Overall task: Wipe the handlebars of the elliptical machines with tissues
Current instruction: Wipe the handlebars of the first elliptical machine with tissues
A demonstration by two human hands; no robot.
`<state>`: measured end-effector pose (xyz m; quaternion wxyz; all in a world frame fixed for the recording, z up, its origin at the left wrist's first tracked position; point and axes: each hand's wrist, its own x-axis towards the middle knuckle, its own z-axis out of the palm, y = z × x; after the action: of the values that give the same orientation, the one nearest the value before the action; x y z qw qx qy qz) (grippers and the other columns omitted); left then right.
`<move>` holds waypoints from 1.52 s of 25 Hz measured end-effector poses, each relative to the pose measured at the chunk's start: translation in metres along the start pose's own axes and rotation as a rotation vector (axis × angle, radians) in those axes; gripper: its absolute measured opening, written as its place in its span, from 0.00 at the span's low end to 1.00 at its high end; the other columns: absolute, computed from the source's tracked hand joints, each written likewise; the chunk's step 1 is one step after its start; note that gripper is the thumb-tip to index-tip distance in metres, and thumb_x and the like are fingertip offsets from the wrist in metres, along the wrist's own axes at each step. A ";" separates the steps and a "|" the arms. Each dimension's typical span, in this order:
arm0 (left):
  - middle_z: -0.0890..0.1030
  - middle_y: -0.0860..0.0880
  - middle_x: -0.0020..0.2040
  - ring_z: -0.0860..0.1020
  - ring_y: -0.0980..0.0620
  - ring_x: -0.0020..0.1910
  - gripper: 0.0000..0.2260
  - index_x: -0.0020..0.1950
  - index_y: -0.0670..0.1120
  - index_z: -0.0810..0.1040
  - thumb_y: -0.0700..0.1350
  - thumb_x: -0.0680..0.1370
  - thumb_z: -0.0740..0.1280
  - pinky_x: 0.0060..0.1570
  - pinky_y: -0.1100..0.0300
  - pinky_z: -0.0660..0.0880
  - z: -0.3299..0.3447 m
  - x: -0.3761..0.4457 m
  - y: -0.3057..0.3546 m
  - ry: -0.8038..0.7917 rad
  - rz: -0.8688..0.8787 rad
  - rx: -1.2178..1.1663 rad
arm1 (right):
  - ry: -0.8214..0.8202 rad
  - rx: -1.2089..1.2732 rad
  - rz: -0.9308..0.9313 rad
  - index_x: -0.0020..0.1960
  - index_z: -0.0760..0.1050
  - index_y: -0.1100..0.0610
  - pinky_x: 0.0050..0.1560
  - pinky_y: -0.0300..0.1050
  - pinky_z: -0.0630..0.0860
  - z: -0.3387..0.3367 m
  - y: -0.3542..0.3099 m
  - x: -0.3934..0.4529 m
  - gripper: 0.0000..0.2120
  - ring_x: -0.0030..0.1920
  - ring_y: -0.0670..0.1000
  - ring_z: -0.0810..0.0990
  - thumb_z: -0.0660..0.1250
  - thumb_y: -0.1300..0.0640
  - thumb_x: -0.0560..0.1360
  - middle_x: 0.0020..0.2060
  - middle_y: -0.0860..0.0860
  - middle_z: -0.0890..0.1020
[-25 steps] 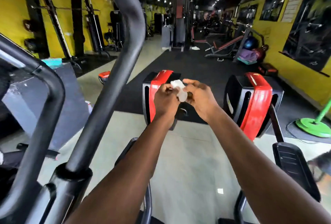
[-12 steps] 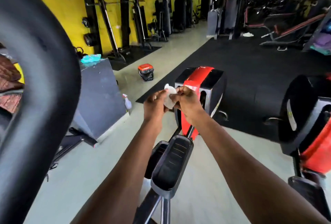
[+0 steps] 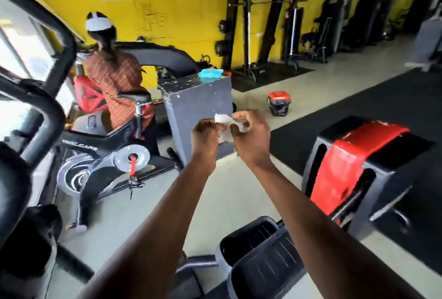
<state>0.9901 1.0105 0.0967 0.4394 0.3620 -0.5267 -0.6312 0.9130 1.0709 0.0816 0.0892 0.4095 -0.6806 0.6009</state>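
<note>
Head view: a small crumpled white tissue (image 3: 223, 128) is being pinched between the closed fingers of the left hand (image 3: 205, 137) and right hand (image 3: 253, 134), while the curved black handlebar (image 3: 49, 112) is lying far left, nearer the left hand.

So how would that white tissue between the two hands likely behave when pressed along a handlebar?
The tissue looks crumpled and bunched between the left hand and right hand, so it is probably floppy and very light. It would likely mould to a curved bar, and, being thin, may tear if dragged hard.
</note>
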 end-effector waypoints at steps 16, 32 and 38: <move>0.77 0.44 0.35 0.74 0.48 0.35 0.06 0.37 0.48 0.77 0.44 0.75 0.68 0.37 0.56 0.73 -0.127 -0.085 0.100 1.056 0.631 0.045 | -0.833 0.962 -0.516 0.60 0.77 0.54 0.50 0.38 0.76 0.123 -0.157 -0.022 0.12 0.49 0.45 0.79 0.64 0.57 0.78 0.53 0.48 0.82; 0.83 0.49 0.42 0.80 0.56 0.40 0.11 0.56 0.47 0.78 0.37 0.80 0.60 0.40 0.63 0.75 -0.195 -0.085 0.165 1.352 0.936 0.104 | -1.223 1.137 -0.542 0.59 0.79 0.54 0.48 0.33 0.74 0.171 -0.271 -0.026 0.12 0.47 0.39 0.80 0.63 0.52 0.80 0.49 0.43 0.83; 0.84 0.47 0.47 0.82 0.51 0.48 0.10 0.53 0.48 0.80 0.41 0.81 0.60 0.49 0.56 0.77 -0.197 -0.084 0.164 1.460 0.882 0.221 | -0.967 1.311 -0.767 0.72 0.66 0.64 0.72 0.31 0.56 0.180 -0.302 -0.034 0.21 0.73 0.50 0.65 0.53 0.61 0.80 0.72 0.56 0.69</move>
<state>1.2293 1.0117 0.2214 0.8355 0.4804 -0.2632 0.0433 1.2023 0.9436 0.2386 -0.2641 0.7853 0.0192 0.5596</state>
